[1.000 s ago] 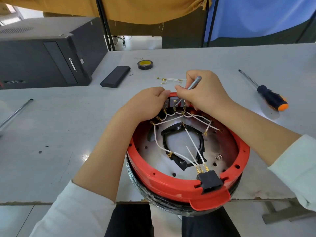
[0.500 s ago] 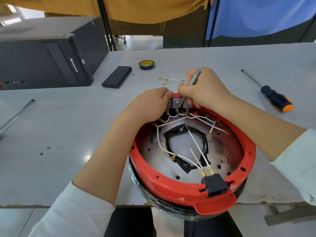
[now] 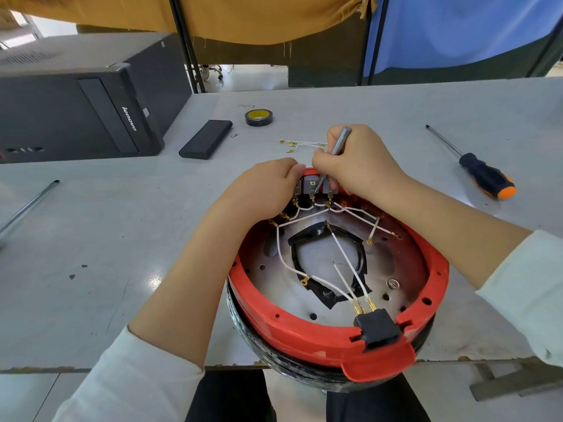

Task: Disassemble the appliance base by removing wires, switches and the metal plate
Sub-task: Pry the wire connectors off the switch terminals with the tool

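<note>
The red round appliance base [image 3: 292,330] lies upside down at the table's front edge, tilted toward me. Inside, white wires [image 3: 283,257] with brass terminals run over a metal plate [image 3: 393,263] to a black connector [image 3: 377,328] at the near rim. Grey switches [image 3: 312,185] sit at the far rim. My left hand [image 3: 262,190] grips the far rim beside the switches. My right hand [image 3: 359,166] holds a thin grey metal tool [image 3: 339,141], its tip down at the switches.
Loose removed wires [image 3: 300,144] lie just behind my hands. A black-and-orange screwdriver [image 3: 481,175] lies at the right, a tape roll [image 3: 258,117] and a black flat block [image 3: 205,143] behind, a computer tower [image 3: 76,114] at the left, a metal rod [image 3: 27,208] at far left.
Both hands stay at the switches; the grey tool has tipped more upright in my right hand. The base has shifted only slightly in the view.
</note>
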